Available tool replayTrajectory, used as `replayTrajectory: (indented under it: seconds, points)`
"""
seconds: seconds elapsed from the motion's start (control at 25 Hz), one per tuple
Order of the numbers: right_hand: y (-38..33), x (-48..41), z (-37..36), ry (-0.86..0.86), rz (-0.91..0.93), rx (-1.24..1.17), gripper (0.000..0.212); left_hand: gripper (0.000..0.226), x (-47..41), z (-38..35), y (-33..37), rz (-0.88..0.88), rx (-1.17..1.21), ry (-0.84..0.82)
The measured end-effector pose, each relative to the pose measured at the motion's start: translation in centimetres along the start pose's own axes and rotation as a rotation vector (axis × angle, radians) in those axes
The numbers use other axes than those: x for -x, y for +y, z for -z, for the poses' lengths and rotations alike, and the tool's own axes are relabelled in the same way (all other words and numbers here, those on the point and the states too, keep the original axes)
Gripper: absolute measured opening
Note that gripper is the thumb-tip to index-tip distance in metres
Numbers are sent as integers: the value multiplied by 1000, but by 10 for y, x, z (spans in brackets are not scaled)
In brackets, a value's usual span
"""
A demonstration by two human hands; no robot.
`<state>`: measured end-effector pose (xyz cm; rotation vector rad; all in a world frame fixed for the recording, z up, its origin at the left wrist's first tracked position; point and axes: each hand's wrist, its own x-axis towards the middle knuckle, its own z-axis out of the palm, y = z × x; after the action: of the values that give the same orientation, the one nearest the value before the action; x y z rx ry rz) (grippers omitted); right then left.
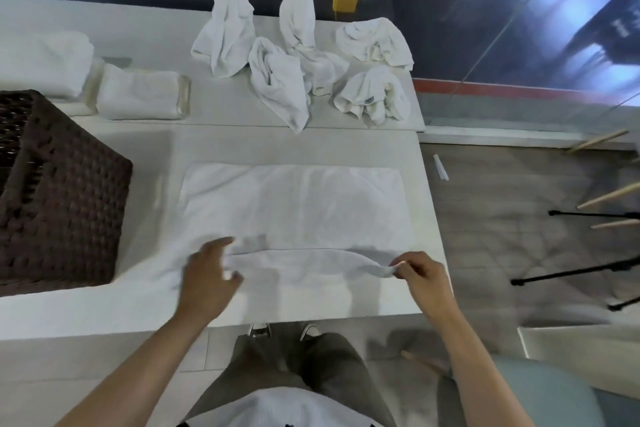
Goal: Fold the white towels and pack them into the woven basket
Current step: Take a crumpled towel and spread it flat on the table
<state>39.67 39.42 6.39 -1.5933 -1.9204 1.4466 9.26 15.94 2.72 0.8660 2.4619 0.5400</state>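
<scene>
Fingers [403, 266] of left hand [207, 276] and right hand [424, 276] pinch one spread white cloth towel [294, 204]; beyond lie five crumpled white towels [277, 80], two folded white towels [138, 95], one brown woven basket [69, 201].

A white table [294, 146] fills the middle of the view, with a second white slab [194, 104] set against its far edge. A spread towel [294, 204] lies flat at the middle of the near surface, long side running left to right; its near edge is raised off the top in a soft roll. The woven basket [65, 204], dark brown, stands on the left end, apart from that towel. On the far slab a cluster of crumpled white towels [277, 83] lies bunched together, some touching. Two folded towels [138, 95] rest side by side at the far left, behind the basket
</scene>
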Motion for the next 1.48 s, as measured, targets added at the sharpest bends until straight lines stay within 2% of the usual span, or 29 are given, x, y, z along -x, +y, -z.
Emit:
replayTrajectory:
  seconds: [0.04,0.12,0.2,0.28,0.36,0.4,0.44,0.52,0.6,0.64,0.76,0.84,0.96,1.04,1.12,1.36,1.48]
  points:
    - [-9,5,-2,-69,21,45,39,76,4,-12,36,-201,16,-121]
    - [-26,12,-5,-229,25,94,34,88,18,-44,101,-482,-45,-329]
    - [-35,14,-1,-357,18,11,28,81,33,-77,151,-612,-145,-356]
    - [-36,2,11,-403,8,-51,25,48,35,-97,180,-558,-131,-236]
    - [-26,-21,27,-312,-52,-77,23,20,37,-107,192,-536,-117,-116]
    - [-16,-37,35,-233,-97,-49,17,13,41,-110,195,-552,-124,-51]
    - [-5,-57,41,-187,-159,-1,12,11,48,-114,199,-561,-130,7]
    - [14,-98,44,-208,-372,49,38,13,68,-115,208,-540,-134,48]
    - [20,-140,35,-297,-577,-95,57,18,88,-112,214,-474,-117,46]
    - [17,-159,26,-307,-617,-154,61,19,98,-110,214,-436,-107,56]
    - [8,-207,-2,-213,-564,-232,72,26,116,-102,209,-310,-67,59]
    - [-4,-229,-17,-171,-490,-225,67,42,124,-98,205,-220,-39,-17]
    - [-48,-246,-17,-51,-226,-140,46,47,127,-92,208,-165,1,-66]
    - [-84,-245,5,6,-22,-189,39,44,124,-90,215,-135,65,-47]
    - [-104,-245,36,32,107,-178,36,44,116,-90,223,-128,128,-80]
    - [-96,-225,116,210,123,37,47,56,121,-110,278,-165,304,-342]
    - [-110,-225,129,251,35,-56,49,72,112,-88,290,-163,424,-238]
